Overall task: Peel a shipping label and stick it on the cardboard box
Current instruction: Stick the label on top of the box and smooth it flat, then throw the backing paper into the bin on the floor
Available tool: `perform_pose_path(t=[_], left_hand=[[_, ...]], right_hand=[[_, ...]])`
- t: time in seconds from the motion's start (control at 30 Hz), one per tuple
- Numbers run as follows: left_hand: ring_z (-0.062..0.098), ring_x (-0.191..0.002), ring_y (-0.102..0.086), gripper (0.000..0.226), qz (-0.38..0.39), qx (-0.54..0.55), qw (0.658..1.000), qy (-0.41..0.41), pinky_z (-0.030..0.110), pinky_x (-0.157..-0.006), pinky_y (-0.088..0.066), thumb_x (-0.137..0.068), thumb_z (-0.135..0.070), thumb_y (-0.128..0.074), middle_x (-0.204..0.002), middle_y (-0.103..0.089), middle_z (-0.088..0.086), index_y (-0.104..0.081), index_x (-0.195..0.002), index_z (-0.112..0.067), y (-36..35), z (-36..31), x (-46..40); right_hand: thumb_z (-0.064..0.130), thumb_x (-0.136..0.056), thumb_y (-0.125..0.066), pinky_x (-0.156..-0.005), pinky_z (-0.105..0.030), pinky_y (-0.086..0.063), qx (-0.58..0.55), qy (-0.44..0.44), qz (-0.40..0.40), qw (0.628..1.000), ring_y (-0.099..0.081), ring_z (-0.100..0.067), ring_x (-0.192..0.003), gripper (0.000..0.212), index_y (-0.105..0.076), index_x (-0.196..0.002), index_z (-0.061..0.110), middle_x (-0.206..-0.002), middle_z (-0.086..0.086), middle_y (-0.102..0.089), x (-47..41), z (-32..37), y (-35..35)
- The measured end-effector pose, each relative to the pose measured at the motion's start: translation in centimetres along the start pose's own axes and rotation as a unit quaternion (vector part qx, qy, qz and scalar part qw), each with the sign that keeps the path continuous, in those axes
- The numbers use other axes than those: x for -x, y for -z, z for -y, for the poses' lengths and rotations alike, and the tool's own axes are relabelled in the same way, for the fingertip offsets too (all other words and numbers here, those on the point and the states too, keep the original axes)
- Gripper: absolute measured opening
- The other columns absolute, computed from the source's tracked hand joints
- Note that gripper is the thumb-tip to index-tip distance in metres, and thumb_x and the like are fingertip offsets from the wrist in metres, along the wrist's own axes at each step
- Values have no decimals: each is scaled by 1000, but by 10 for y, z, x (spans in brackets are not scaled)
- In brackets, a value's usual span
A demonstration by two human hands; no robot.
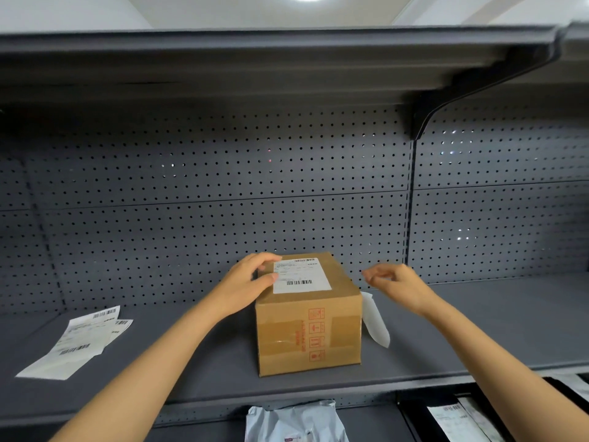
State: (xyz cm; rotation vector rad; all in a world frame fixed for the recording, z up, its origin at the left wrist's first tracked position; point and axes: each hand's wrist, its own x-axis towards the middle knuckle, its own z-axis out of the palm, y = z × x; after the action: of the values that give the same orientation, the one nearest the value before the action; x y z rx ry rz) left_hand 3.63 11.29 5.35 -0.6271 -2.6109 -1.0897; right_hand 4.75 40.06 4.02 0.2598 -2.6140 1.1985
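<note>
A person is standing at a grey shelf (159, 362) backed by a pegboard wall (223, 186), finishing the labelling of a cardboard box (307, 333) that is sitting near the middle of the shelf. The shipping label (301, 275) is lying flat on the box's top face, so the sticking appears done and only a last press may be left. The left hand (247, 279) is resting on the box's top left edge, fingers loosely curled and the thumb touching the label's left border. The right hand (398, 282) is hovering just right of the box, fingers slightly spread and gripping nothing. A white strip, probably the peeled backing paper (377, 320), is lying beside the box's right side. Spare label sheets (79, 342) are lying well apart on the left. The label's print is too small to read, and the packages (296, 422) on the lower shelf are being cut off by the frame.
</note>
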Motion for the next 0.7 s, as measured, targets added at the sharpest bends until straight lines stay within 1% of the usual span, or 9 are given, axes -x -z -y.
perform_pose_path(t=[0.07,0.13,0.23,0.33,0.4,0.53,0.63,0.7], left_hand=[[10,-118,-45,31,14,-4,1000,-3,33,-100,-38,-88,-26,-50,-126,-50,-5,-51,-117,-36,-4,-1,-12],[8,-120,-43,34,17,-4,1000,-16,31,-99,-37,-88,-25,-50,-129,-48,-7,-49,-121,-34,-8,-3,-24],[6,-119,-42,37,4,11,999,-30,30,-101,-35,-88,-25,-51,-130,-47,-9,-47,-124,-32,-13,-7,-41],[7,-120,-41,37,12,11,999,-36,33,-103,-34,-88,-27,-51,-130,-47,-9,-46,-124,-35,-18,-7,-59],[9,-123,-41,37,11,11,999,-44,34,-104,-34,-88,-29,-50,-131,-46,-9,-45,-124,-36,-22,-5,-69],[8,-121,-40,37,-8,23,998,-58,31,-101,-32,-89,-29,-49,-132,-46,-7,-45,-125,-32,-31,-6,-85],[8,-120,-40,37,7,21,997,-69,29,-97,-30,-89,-28,-49,-133,-46,-6,-46,-125,-31,-38,-9,-93],[9,-121,-40,36,17,17,997,-75,27,-97,-29,-89,-28,-49,-132,-45,-6,-46,-125,-30,-42,-10,-96]], right_hand=[[14,-88,-52,-77,-18,-41,8,-23,-5,1000,-58,-12,-98,18,-66,-98,12,-108,-2,-67,-4,-16,-2],[17,-87,-55,-83,-23,-43,33,-53,2,998,-59,-14,-98,18,-65,-101,14,-113,-6,-67,-8,-33,-6],[25,-85,-56,-91,-31,-47,85,-97,33,991,-59,-22,-108,34,-59,-116,10,-120,-10,-63,-13,-52,-16],[31,-85,-56,-91,-28,-42,117,-131,41,984,-54,-24,-116,46,-50,-126,11,-128,-10,-57,-18,-62,-24],[33,-84,-56,-95,-32,-42,138,-145,49,979,-51,-26,-118,50,-47,-129,13,-132,-10,-54,-20,-68,-31],[42,-81,-55,-100,-40,-40,179,-154,64,970,-46,-29,-121,60,-40,-133,16,-134,-11,-45,-23,-77,-48],[47,-81,-54,-101,-43,-34,239,-160,67,956,-44,-29,-124,62,-38,-133,17,-136,-8,-43,-24,-78,-59],[45,-81,-55,-99,-41,-35,258,-155,49,953,-45,-29,-122,59,-40,-130,16,-133,-8,-47,-24,-78,-64]])
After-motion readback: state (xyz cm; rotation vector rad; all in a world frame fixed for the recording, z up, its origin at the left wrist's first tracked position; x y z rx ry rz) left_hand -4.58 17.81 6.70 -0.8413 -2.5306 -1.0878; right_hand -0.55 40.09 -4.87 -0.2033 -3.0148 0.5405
